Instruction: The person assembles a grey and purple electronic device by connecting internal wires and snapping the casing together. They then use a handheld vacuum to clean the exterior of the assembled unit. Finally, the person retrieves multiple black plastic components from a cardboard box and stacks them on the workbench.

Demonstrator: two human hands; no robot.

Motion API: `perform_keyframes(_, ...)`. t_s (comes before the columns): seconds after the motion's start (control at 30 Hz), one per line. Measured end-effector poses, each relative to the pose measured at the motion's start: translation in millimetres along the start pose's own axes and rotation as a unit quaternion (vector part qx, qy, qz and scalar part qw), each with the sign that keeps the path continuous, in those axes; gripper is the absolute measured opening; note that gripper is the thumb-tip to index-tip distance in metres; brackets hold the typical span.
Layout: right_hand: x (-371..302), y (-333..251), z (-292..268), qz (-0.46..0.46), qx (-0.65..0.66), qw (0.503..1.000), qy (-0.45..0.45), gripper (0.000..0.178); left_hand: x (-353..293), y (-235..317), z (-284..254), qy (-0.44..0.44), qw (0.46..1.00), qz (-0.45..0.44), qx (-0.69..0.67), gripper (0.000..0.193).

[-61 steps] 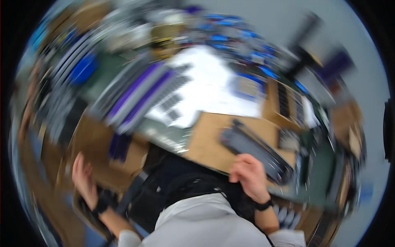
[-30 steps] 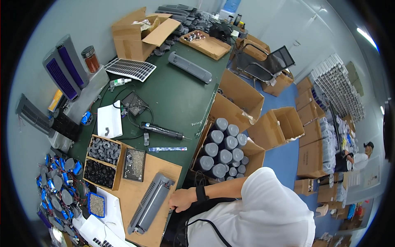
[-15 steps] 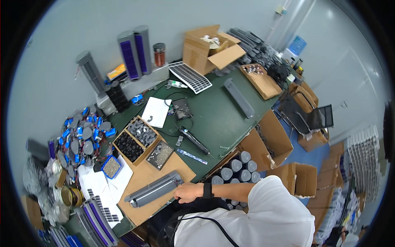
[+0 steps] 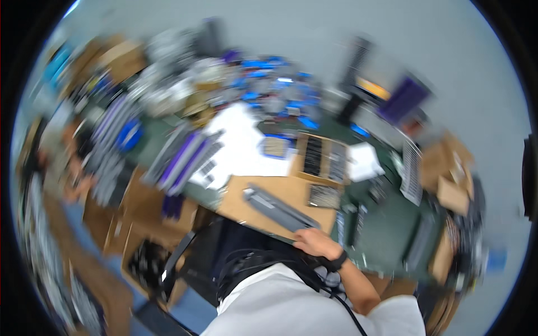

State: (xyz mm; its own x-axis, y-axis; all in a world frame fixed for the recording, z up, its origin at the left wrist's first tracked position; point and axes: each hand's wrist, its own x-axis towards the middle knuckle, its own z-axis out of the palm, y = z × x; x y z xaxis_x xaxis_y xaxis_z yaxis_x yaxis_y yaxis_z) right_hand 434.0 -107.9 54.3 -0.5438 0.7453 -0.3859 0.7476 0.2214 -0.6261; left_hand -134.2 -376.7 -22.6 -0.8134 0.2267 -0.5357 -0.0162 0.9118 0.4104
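Observation:
A long dark-grey plastic housing (image 4: 274, 207) lies at a slant on a brown cardboard sheet (image 4: 235, 196) near the table's front edge. My right hand (image 4: 316, 242), with a black band on its wrist, is closed at the housing's right end; motion blur softens the fingers. My left hand is out of sight. Just beyond the housing are a tray of small metal parts (image 4: 323, 196) and a divided wooden box (image 4: 307, 175) of dark and grey pieces. A blue tray (image 4: 274, 147) sits on white paper (image 4: 232, 126) farther back.
Purple-and-grey long parts (image 4: 182, 159) lie to the left, and a heap of blue and grey parts (image 4: 272, 87) is at the back. A screwdriver-like tool (image 4: 358, 224) and another grey housing (image 4: 419, 241) are at right. Another person (image 4: 67, 162) is at far left. Open cardboard boxes (image 4: 143, 201) stand left, below the table.
My view has swung to the left, so the table's left side and another person now show. My right hand stays at the housing's end, and the picture has become blurred.

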Motion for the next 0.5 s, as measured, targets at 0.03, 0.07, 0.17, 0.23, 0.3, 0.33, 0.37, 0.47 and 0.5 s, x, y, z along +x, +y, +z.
perform_keyframes(0.03,1.6,-8.7,-11.8,-0.011,-0.004,1.0,-0.001,0.029,-24.3,-42.8,-5.5,0.014,0.999,-0.046,-0.014,0.068)
perform_keyframes(0.07,7.1,-13.2,-17.4,-0.027,0.005,1.0,-0.011,0.029,-51.8,-83.5,-11.8,0.031,0.995,-0.092,-0.028,0.068)
perform_keyframes(0.17,20.4,-21.7,-27.0,-0.037,-0.016,0.999,-0.023,0.032,-120.5,-168.3,-10.2,0.049,0.977,-0.197,-0.059,0.069)
perform_keyframes(0.23,32.3,-21.0,-25.9,-0.058,-0.016,0.997,-0.038,0.031,-169.3,-217.0,-3.2,0.067,0.959,-0.259,-0.088,0.07)
perform_keyframes(0.3,44.2,-25.8,-23.4,-0.071,-0.015,0.996,-0.058,0.03,-211.0,-241.7,5.2,0.081,0.943,-0.305,-0.109,0.07)
perform_keyframes(0.33,48.2,-32.1,-23.7,-0.075,-0.016,0.995,-0.069,0.029,-227.5,-251.9,9.0,0.089,0.934,-0.324,-0.119,0.07)
perform_keyframes(0.37,53.3,-40.2,-23.4,-0.082,-0.024,0.993,-0.085,0.029,-251.0,-267.3,14.8,0.097,0.923,-0.346,-0.134,0.071)
perform_keyframes(0.47,65.6,-60.0,-11.5,-0.091,-0.054,0.988,-0.117,0.029,-283.5,-290.9,24.3,0.108,0.903,-0.386,-0.155,0.072)
perform_keyframes(0.5,69.7,-67.1,-6.8,-0.092,-0.065,0.985,-0.129,0.03,-284.8,-292.6,20.6,0.111,0.899,-0.395,-0.155,0.072)
